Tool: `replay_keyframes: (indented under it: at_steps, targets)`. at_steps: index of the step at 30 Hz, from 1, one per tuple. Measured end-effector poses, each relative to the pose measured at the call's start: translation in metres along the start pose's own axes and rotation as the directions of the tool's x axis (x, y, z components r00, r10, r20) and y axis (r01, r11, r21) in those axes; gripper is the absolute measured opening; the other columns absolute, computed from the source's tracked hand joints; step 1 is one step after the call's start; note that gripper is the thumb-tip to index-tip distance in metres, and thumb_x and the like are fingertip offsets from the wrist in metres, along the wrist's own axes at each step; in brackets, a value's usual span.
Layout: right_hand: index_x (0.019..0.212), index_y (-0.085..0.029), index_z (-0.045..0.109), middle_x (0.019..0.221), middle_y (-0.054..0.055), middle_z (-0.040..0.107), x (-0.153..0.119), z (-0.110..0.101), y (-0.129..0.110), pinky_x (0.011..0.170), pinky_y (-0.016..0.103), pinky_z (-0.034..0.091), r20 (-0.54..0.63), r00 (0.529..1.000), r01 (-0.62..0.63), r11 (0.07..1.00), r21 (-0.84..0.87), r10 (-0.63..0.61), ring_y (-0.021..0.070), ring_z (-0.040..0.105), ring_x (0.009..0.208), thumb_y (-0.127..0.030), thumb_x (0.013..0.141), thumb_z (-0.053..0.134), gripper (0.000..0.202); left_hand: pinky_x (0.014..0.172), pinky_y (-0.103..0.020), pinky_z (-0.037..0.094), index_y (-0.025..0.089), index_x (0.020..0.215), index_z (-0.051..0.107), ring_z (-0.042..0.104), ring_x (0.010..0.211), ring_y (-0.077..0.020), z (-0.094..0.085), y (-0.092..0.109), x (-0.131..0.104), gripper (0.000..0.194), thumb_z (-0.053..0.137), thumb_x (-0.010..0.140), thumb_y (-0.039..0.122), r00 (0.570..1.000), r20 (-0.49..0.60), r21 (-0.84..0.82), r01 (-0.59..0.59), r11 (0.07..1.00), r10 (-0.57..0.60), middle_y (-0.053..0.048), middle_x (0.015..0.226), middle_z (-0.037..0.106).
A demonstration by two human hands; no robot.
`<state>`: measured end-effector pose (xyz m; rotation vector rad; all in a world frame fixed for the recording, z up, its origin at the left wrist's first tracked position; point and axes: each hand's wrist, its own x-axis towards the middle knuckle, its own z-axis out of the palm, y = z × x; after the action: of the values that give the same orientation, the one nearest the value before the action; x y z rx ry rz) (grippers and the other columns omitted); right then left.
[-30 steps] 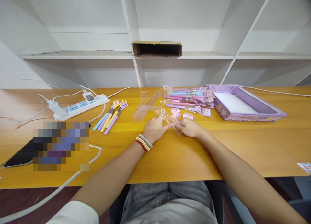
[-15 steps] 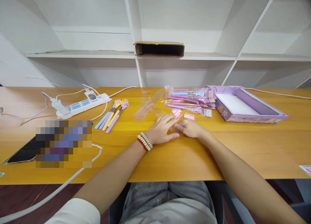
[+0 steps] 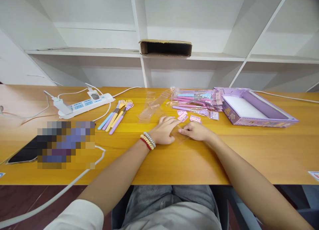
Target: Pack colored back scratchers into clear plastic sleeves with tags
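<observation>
My left hand (image 3: 163, 130) lies on the wooden table with its fingers stretched out, beside several small pink cards (image 3: 182, 118). To its right, my right hand (image 3: 196, 130) has thumb and forefinger pinched on a clear plastic bag (image 3: 182, 137), faintly visible between the hands. Beyond them, flattened clear wrappers (image 3: 149, 112) rest on the wood. Several unwrapped back scratchers (image 3: 117, 116) in blue, yellow and purple lie side by side left of my hands. More back scratchers, still in packets (image 3: 193, 98), are piled behind the cards.
An open purple box (image 3: 259, 122) stands at the right. On the left are a white power strip (image 3: 87, 107) with cables and a dark device (image 3: 25, 152), partly pixelated. Behind the table, white shelves (image 3: 99, 52) hold an open cardboard box (image 3: 165, 42).
My left hand has shifted slightly left and its thumb has drawn in. My right hand keeps its pinch near the same spot. The view has tilted a little.
</observation>
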<state>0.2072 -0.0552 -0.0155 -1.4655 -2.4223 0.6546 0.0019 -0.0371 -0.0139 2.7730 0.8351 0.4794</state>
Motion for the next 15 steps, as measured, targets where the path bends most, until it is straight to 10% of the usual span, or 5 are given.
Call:
replay_keyframes:
  at_steps: [6, 15]
  targets:
    - [0.051, -0.016, 0.047, 0.047, -0.003, 0.04, -0.001, 0.0, 0.0, 0.049, 0.024, 0.022, -0.01, 1.0, 0.006, 1.0, 0.003, -0.006, 0.0076, 0.031, 0.047, -0.063, 0.082, 0.035, 0.057, 0.101, -0.041, 0.026, 0.019, 0.121, 0.047, 0.043, 0.11, -0.0229, 0.009, -0.006, 0.003, 0.055, 0.046, 0.066, 0.013, 0.996, -0.049, 0.021, 0.082, 0.996, -0.081, -0.008, 0.11, 0.053]
    - [0.057, -0.016, 0.054, 0.051, -0.002, 0.046, 0.001, 0.001, 0.002, 0.05, 0.024, 0.023, -0.012, 1.0, 0.003, 1.0, 0.004, -0.003, 0.0084, 0.034, 0.049, -0.061, 0.083, 0.034, 0.056, 0.108, -0.043, 0.014, 0.02, 0.124, 0.045, 0.031, 0.128, -0.0195, 0.013, -0.012, 0.003, 0.059, 0.035, 0.068, 0.003, 0.986, -0.116, 0.023, 0.126, 0.992, -0.122, -0.005, 0.129, 0.048]
